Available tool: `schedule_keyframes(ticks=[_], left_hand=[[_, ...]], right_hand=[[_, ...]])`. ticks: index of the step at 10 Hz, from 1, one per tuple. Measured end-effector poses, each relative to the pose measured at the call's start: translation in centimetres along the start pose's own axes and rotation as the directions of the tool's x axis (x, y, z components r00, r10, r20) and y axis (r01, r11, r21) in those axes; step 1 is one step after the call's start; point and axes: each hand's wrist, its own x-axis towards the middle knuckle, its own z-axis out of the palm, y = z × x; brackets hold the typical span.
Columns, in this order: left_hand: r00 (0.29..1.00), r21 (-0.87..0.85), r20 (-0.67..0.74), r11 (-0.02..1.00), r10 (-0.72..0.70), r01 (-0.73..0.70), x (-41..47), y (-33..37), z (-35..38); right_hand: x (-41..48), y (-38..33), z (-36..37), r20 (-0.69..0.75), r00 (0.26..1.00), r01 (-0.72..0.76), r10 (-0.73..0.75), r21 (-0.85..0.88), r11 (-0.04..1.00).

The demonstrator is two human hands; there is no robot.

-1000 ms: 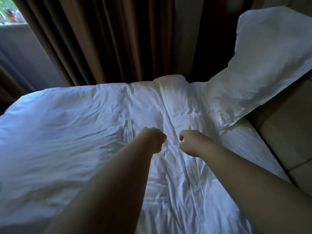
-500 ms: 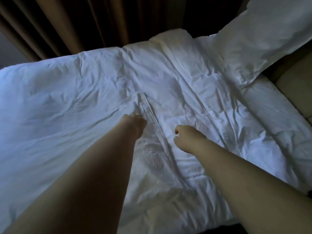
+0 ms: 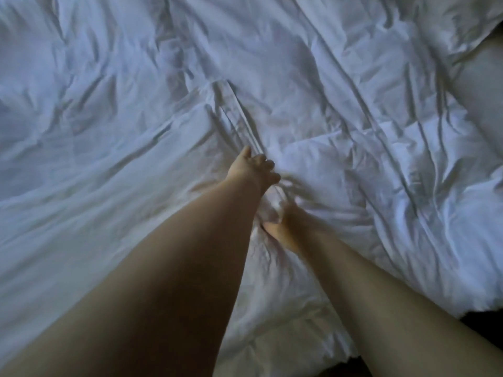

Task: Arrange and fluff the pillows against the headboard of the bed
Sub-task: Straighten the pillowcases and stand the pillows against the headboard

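Observation:
A crumpled white duvet [image 3: 122, 110] fills almost the whole head view. My left hand [image 3: 253, 170] reaches to its middle, fingers curled down onto a raised fold of the cloth. Just below and to the right of it is my right hand [image 3: 288, 227], blurred and closed on a bunch of the same duvet, which puckers between the two hands. Creases spread out from both hands. I cannot pick out a pillow in this view; the rumpled white cloth at the top right corner [image 3: 468, 20] may be part of one, but I cannot tell.
A smoother strip of white sheet [image 3: 481, 88] shows at the right edge, beside the duvet. The duvet's near edge [image 3: 345, 355] ends over a dark gap at the bottom right.
The view has dropped and closed in on the bed; curtain, headboard and upright pillow have left the frame. Both hands moved together and down onto the duvet, the right one bunching cloth.

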Motion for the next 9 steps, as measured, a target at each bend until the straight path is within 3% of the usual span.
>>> schedule_keyframes(ticks=[1, 2, 3, 4, 6, 7, 8, 9], left_hand=[[0.996, -0.006, 0.039, 0.997, 0.076, -0.076, 1.2, 0.5, 0.7], [0.99, 0.06, 0.071, 0.99, 0.124, -0.128, 1.0, 0.7, 0.1], [0.981, 0.128, 0.14, 0.98, 0.133, -0.151, -0.1, 0.2, -0.8], [0.97, 0.053, 0.199, 0.987, 0.141, -0.154, -2.3, -1.0, -2.1], [0.994, -0.008, 0.02, 0.994, -0.106, 0.106, -9.3, -4.1, -8.9], [0.969, -0.031, -0.157, 0.981, -0.193, 0.191, -13.7, -4.9, -14.6], [0.89, -0.021, -0.398, 0.972, -0.223, 0.234, -17.7, -4.2, -20.3], [0.811, -0.03, -0.544, 0.97, -0.217, 0.239, -21.9, -2.5, -26.5]], right_hand=[[0.2, -0.3, 1.6, -0.1, 0.993, 0.062, -0.06, 0.026, 0.998], [0.2, -0.8, 2.5, -0.04, 0.996, 0.07, -0.077, -0.147, 0.987], [0.2, -0.1, 4.3, 0.005, 0.964, 0.262, -0.266, -0.198, 0.945], [-2.3, -2.2, 1.9, -0.217, 0.948, 0.219, -0.231, -0.079, 0.973], [-9.0, -6.7, -6.2, -0.404, 0.9, 0.268, -0.162, 0.219, 0.938], [-13.3, -7.9, -12.5, -0.489, 0.835, 0.345, -0.251, 0.112, 0.932], [-18.3, -7.7, -19.2, -0.591, 0.747, 0.346, -0.305, -0.046, 0.937], [-23.6, -6.7, -25.0, -0.667, 0.68, 0.31, -0.304, -0.114, 0.944]])
